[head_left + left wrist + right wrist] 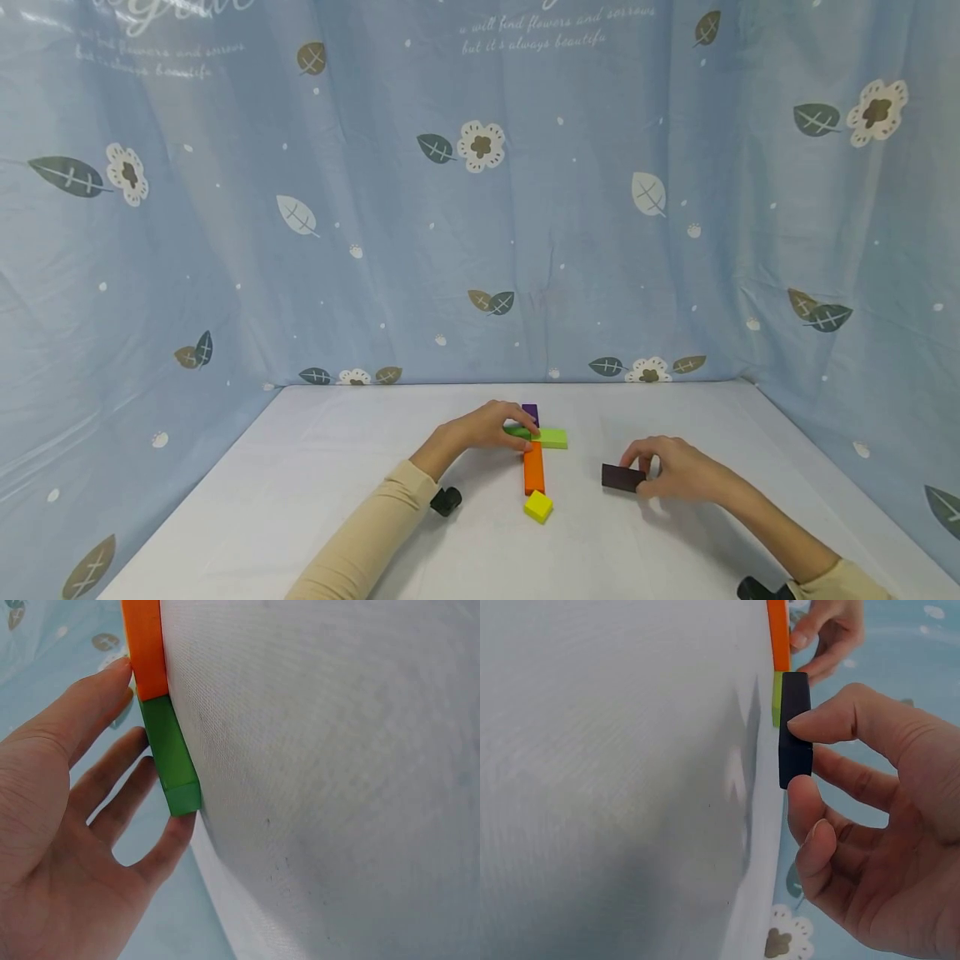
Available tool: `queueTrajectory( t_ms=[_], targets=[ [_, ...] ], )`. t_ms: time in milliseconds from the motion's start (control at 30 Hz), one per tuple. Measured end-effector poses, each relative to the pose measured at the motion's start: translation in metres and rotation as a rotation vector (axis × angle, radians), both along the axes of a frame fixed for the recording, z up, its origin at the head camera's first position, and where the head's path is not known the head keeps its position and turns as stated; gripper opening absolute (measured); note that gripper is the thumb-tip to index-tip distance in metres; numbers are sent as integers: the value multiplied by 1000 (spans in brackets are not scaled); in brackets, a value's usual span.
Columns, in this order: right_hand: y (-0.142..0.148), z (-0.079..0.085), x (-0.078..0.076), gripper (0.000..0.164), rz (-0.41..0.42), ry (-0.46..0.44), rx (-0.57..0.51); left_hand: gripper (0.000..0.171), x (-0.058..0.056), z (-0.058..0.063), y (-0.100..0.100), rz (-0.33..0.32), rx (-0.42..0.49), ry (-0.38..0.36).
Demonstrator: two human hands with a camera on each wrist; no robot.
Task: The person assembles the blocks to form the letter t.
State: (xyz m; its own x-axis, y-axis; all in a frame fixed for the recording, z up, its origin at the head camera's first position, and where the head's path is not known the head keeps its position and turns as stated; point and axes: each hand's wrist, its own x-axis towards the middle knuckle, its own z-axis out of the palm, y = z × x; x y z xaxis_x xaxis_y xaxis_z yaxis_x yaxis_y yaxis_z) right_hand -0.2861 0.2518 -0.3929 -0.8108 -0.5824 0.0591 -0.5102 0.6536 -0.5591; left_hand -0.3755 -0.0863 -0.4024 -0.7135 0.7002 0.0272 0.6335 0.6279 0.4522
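Several coloured blocks form a cross on the white table. A purple block [531,414] lies at the far end, a green block [516,432] at left, a light green block [553,439] at right, and a long orange block [534,471] nearer. At the orange block's near end sits a yellow block [538,507], turned at an angle. My left hand [487,425] curls around the green block, its thumb touching the orange one. To the right, my right hand [678,469] pinches a dark, nearly black block [796,735] between thumb and fingers, apart from the cross.
White cloth covers the table [337,442]. Behind and along both sides hangs a blue patterned curtain [390,275]. Black wrist devices show by the left forearm [446,501] and the right forearm [757,588].
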Motion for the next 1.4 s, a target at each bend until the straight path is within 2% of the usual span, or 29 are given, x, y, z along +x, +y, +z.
queueTrajectory(
  t_ms=[233,633,1400],
  targets=[
    [-4,1,-2,29,24,13,-2,27,-1,-1,1,-1,6,-8],
    [-14,2,-3,32,5,2,24,27,0,0,0,11,5,-15],
    [-31,0,-3,31,19,-21,36,28,1,-1,0,1,10,-6]
  ],
)
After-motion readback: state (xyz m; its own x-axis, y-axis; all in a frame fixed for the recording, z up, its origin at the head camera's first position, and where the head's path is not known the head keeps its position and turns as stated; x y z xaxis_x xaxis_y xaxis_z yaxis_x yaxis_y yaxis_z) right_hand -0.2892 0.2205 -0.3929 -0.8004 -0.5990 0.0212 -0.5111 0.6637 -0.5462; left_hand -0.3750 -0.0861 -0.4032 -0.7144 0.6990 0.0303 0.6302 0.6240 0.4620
